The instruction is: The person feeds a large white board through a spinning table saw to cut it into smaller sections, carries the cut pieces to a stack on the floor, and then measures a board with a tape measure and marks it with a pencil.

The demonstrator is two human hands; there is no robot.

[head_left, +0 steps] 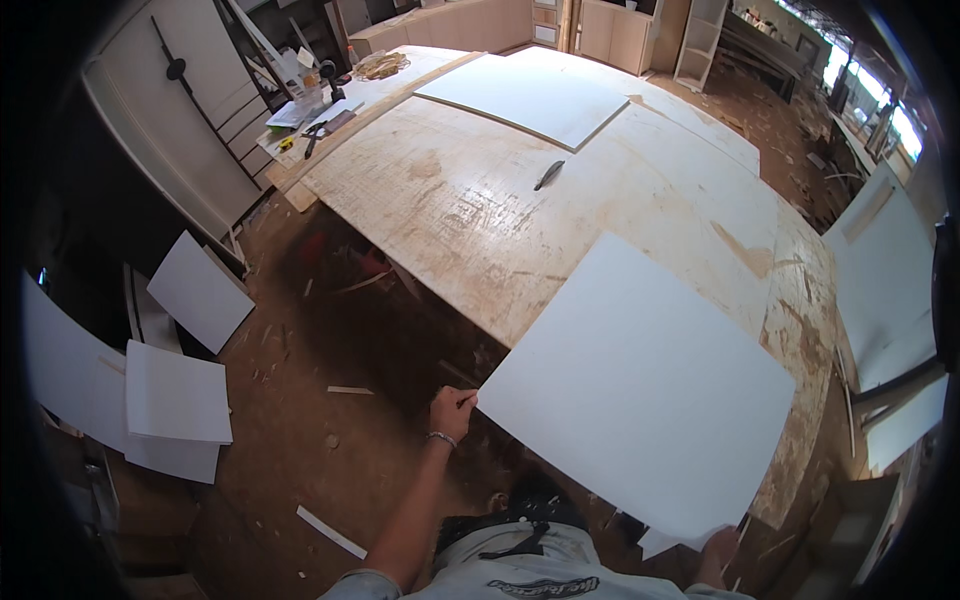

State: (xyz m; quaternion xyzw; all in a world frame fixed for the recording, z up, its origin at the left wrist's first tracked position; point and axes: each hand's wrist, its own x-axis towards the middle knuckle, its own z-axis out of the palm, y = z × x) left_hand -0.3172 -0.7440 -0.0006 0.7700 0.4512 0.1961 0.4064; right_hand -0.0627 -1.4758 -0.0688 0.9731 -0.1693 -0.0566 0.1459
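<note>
A large white square panel [640, 385] lies on the near end of a big plywood worktable [470, 210], overhanging its near edge. My left hand [452, 407] grips the panel's near left corner; a bracelet sits on that wrist. At the bottom right, my right hand [716, 553] holds the panel's near right corner from below. Both forearms come up from the lower edge.
A second white panel [525, 95] and a dark utility knife [549, 174] lie farther along the table. Tools and clutter [315, 115] sit at its far left end. White panels [185, 395] lean and lie on the dirt floor at left; more panels [885, 270] stand at right.
</note>
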